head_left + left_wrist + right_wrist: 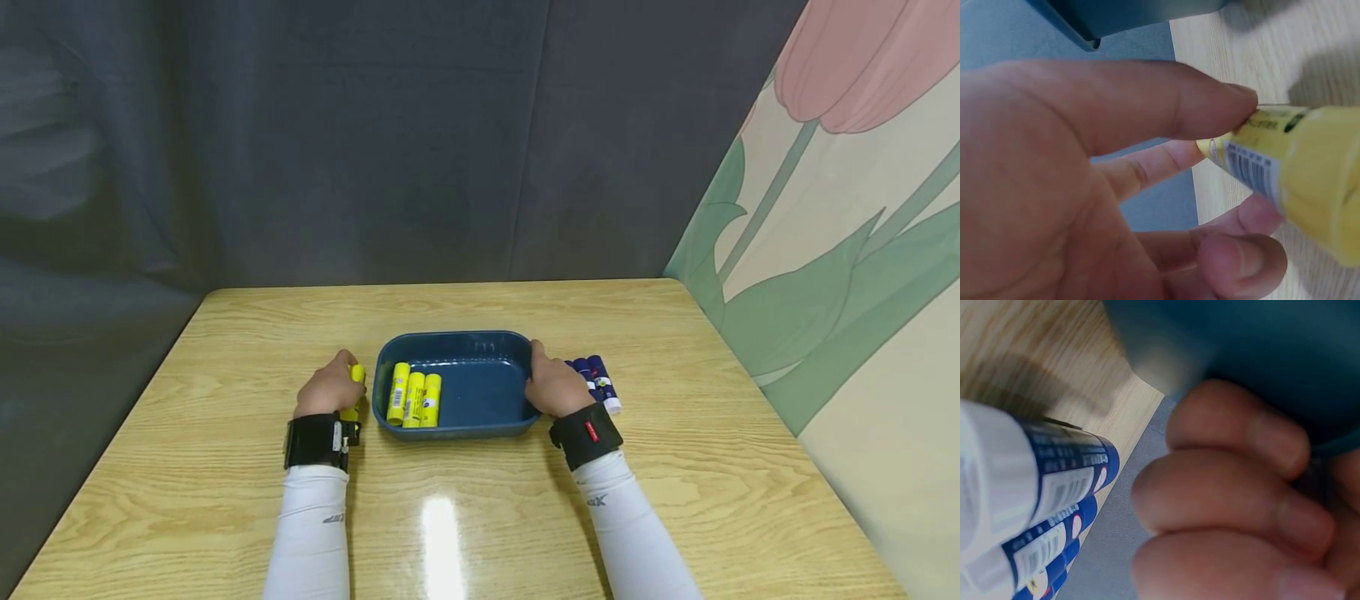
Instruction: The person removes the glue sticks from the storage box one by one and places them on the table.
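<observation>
My left hand (328,389) pinches a yellow glue stick (1260,156) between thumb and fingers, just left of a dark blue tray (480,432). In the head view most of that glue stick is hidden behind the hand. Three more yellow glue sticks (414,400) lie side by side in the tray's left end. At the tray's right end, my right hand (558,386) grips the wall, thumb at the rim and fingers curled against the outside. Several dark blue glue sticks (602,382) with white ends lie just right of that hand, partly covered by it.
The wooden table (480,517) extends around the tray on all sides. A dark grey curtain (375,150) hangs behind and to the left. On the right stands a wall (862,333) painted with a tulip.
</observation>
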Action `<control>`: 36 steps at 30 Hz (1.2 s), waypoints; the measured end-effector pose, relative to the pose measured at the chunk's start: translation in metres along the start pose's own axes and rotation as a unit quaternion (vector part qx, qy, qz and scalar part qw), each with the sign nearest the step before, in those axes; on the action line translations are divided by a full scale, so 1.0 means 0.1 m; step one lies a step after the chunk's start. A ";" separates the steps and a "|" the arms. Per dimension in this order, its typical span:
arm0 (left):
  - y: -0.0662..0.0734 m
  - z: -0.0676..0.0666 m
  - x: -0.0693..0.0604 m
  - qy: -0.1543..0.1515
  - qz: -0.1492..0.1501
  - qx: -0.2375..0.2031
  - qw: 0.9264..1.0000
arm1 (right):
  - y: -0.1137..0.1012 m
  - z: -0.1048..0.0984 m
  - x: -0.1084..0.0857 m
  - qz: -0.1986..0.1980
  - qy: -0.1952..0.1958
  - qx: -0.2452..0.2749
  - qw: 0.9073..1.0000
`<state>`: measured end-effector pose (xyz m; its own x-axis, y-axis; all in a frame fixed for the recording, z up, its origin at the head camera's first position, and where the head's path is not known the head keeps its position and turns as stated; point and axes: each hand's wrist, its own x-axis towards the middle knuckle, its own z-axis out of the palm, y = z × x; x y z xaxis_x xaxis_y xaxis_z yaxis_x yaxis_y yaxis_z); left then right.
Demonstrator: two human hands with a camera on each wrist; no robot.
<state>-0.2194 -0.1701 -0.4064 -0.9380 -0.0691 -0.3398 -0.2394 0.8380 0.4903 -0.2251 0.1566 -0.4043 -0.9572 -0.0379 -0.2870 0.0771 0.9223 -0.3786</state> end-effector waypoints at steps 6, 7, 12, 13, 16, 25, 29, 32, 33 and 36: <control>0.01 0.00 0.01 -0.002 0.000 0.006 1.000 | 0.01 -0.01 0.00 -0.005 0.001 -0.001 1.000; 0.01 0.00 0.01 -0.003 -0.001 0.006 1.000 | 0.01 -0.01 0.00 -0.005 0.002 -0.001 1.000; 0.03 -0.02 0.01 0.000 0.001 0.008 1.000 | 0.00 -0.02 -0.01 -0.001 0.002 -0.001 1.000; 0.03 -0.02 0.01 0.002 0.002 0.008 1.000 | 0.00 -0.02 -0.01 0.000 0.003 -0.001 1.000; 0.05 -0.03 0.01 0.021 0.003 0.003 1.000 | 0.00 -0.02 -0.01 0.001 0.005 -0.002 1.000; 0.17 -0.10 -0.09 0.090 0.018 -0.026 0.995 | 0.01 -0.02 0.00 0.006 0.004 -0.005 1.000; 0.33 -0.12 -0.18 0.134 0.041 -0.031 0.990 | 0.01 -0.01 0.01 0.003 0.001 -0.003 1.000; 0.47 -0.09 -0.26 0.158 0.060 -0.034 0.985 | 0.02 -0.01 0.01 -0.005 0.003 -0.007 1.000; 0.51 -0.07 -0.28 0.165 0.067 -0.034 0.984 | 0.02 -0.01 0.01 -0.007 0.003 -0.009 1.000; 0.64 -0.01 -0.34 0.171 0.087 -0.027 0.981 | 0.01 -0.01 0.01 -0.011 0.005 -0.012 1.000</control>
<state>-0.2032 -0.1143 -0.3631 -0.9929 -0.1129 0.0373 -0.0727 0.8243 0.5614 -0.2262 0.1579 -0.4042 -0.9611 -0.0547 -0.2707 0.0494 0.9303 -0.3634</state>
